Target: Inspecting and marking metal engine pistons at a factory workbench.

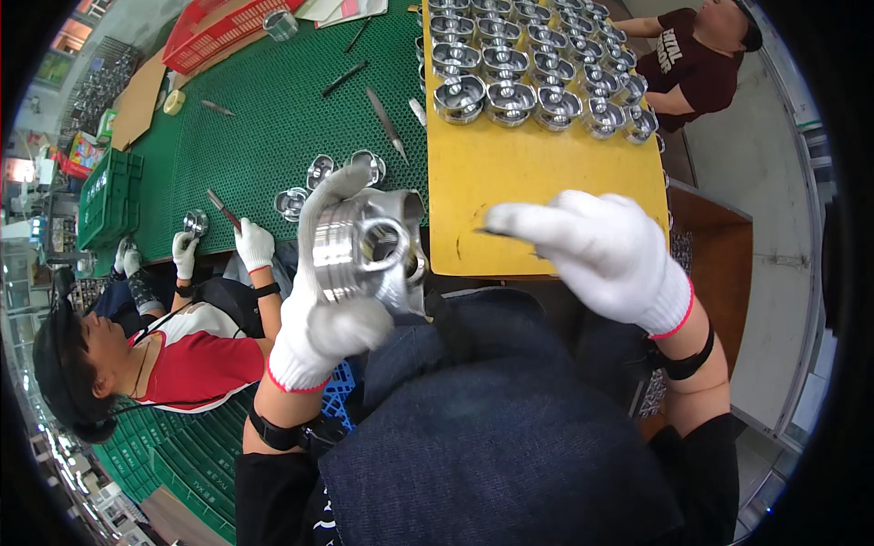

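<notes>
In a white knit glove, my left hand (308, 341) grips a shiny metal piston (339, 250) from its left side, thumb below and fingers over the top. The piston lies sideways in the air, its ring grooves to the left and its round pin hole facing up. Gloved the same way, my right hand (605, 250) is over the front of a yellow board (537, 182). Its index finger points left, with a dark patch at the tip. No held object shows in it, though the palm side is hidden.
Rows of pistons (510, 64) stand on the board's far part. Several more pistons (291, 204) sit on a green mat (264, 127), near a pointed tool (386, 126). A red basket (223, 36) stands behind. Co-workers are left (200, 364) and far right (692, 68).
</notes>
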Motion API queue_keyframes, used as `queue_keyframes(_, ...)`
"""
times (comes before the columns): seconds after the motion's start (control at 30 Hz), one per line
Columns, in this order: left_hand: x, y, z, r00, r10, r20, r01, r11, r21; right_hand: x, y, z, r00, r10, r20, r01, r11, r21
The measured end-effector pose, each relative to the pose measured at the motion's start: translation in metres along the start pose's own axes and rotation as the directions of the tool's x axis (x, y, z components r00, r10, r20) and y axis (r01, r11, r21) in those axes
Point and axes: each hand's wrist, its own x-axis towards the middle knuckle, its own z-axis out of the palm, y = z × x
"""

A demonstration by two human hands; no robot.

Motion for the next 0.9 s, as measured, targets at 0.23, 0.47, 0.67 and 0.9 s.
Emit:
queue_keyframes(0.23,-0.007,0.021,0.006,0.931,0.132,0.341,-0.261,0.892,0.368,0.018,-0.015,-0.005,0.977,-0.210,0.017,0.202,0.909,-0.365)
queue_keyframes(0.47,0.006,0.038,0.026,0.745,0.433,0.508,-0.659,0.594,0.461,0.009,-0.037,-0.031,0.989,0.017,0.148,0.020,0.969,-0.245)
queue_keyframes(0.67,0.017,0.044,0.021,0.751,0.583,0.310,-0.646,0.552,0.527,0.008,-0.006,-0.015,0.994,0.105,-0.005,-0.093,0.903,0.420)
queue_keyframes(0.9,0.017,0.019,0.022,0.905,-0.322,0.279,0.409,0.842,-0.353,-0.005,0.015,-0.034,0.948,0.226,-0.223,-0.107,0.888,0.446)
